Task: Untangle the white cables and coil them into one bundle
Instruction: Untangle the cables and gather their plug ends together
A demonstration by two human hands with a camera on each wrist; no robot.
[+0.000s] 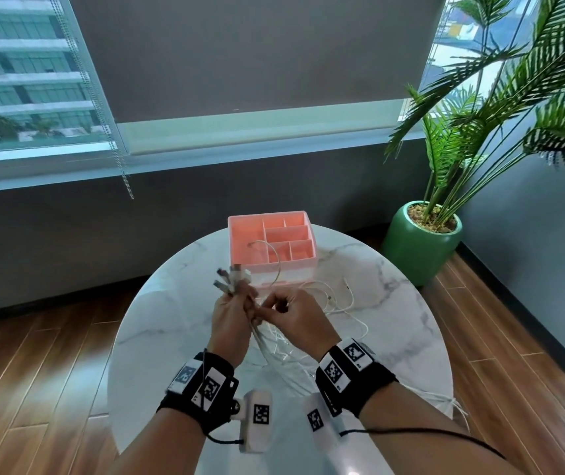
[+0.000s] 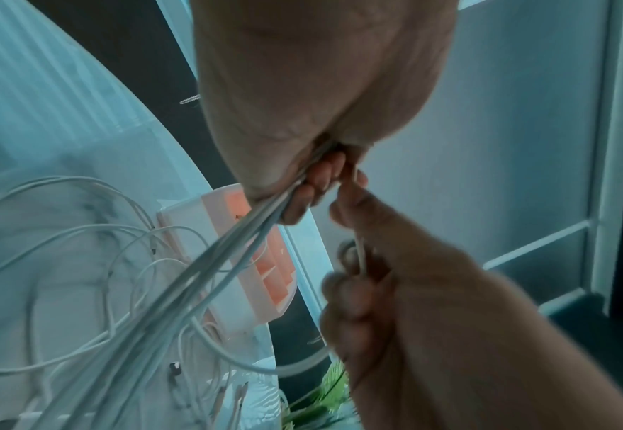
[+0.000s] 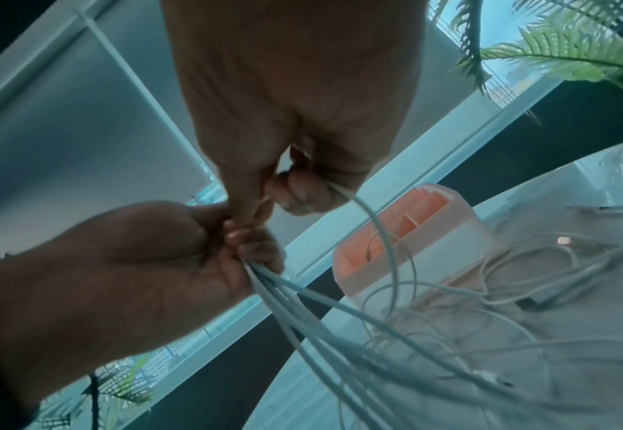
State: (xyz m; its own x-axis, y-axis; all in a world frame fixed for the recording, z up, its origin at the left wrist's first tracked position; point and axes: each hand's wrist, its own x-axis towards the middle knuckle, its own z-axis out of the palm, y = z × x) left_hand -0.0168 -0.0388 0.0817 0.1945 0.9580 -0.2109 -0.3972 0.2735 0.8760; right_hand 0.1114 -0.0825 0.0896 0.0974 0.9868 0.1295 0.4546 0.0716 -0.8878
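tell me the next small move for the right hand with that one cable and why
Probably feed the single cable that the right hand pinches into the left hand, beside the plug ends gathered there. The left hand already grips several white cables together, while the rest of the tangle lies loose on the marble table, so adding this end looks like the next step.

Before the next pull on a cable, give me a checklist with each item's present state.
1. Left hand grips the gathered cables: ok.
2. Plug ends stick out above the left fist: ok.
3. Right hand pinches a single cable: ok.
4. Loose cables on the table untangled: not ok, loops still cross.
5. No cable caught in the pink organizer: not ok, one loop arcs over it.
6. Every plug end collected: not ok, one lies on the table.
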